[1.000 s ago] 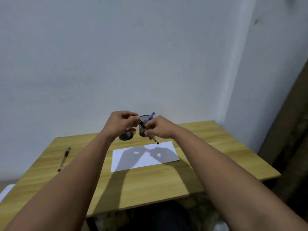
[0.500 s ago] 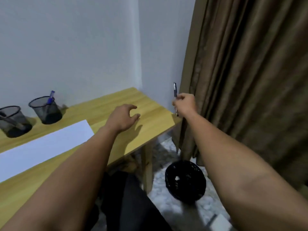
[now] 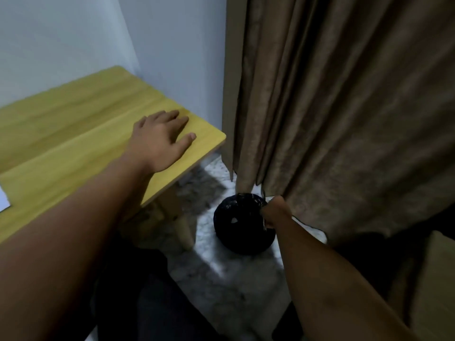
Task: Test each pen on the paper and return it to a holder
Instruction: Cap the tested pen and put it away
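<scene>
Here my left hand (image 3: 161, 141) lies flat on the wooden counter (image 3: 73, 124), fingers straight and spread near its far corner, gripping nothing. My right hand (image 3: 274, 212) reaches down over the rim of the black bin (image 3: 240, 225) on the floor, clenched around the pen (image 3: 263, 193), of which only a thin dark tip shows above the knuckles. A corner of the paper (image 3: 3, 199) lies well behind my left hand. A brown curtain (image 3: 344, 107) hangs just beyond my right hand.
</scene>
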A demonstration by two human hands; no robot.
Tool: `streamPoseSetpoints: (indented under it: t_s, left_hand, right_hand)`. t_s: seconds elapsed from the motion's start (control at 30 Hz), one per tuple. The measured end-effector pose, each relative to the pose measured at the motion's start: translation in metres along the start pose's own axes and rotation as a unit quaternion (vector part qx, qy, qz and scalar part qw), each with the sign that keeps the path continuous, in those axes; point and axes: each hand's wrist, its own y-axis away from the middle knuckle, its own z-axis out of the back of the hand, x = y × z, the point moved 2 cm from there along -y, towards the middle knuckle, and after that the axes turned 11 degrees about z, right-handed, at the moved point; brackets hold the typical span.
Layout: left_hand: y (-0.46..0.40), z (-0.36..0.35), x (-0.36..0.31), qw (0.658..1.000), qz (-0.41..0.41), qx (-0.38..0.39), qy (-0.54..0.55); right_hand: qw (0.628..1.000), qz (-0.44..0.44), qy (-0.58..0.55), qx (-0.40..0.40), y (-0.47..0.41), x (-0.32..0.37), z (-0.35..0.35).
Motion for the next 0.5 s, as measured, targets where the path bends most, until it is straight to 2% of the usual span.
streamPoseSetpoints:
  t_s: [0.2, 0.33, 0.5]
  left_hand:
    - [0.0, -0.002, 0.001, 1.0, -0.003, -0.009, 0.012]
    - [0.004, -0.002, -0.002, 1.0, -0.001, -0.006, 0.002]
    - [0.017, 0.003, -0.003, 1.0, 0.023, -0.014, 0.005]
  right_hand:
    - [0.998, 0.009, 0.05, -0.036, -0.016, 0.002, 0.001]
    - [0.998, 0.015, 0.011, -0.061, -0.016, 0.024, 0.016]
    - [0.992, 0.069, -0.044, -0.096, 0.007, 0.065, 0.046]
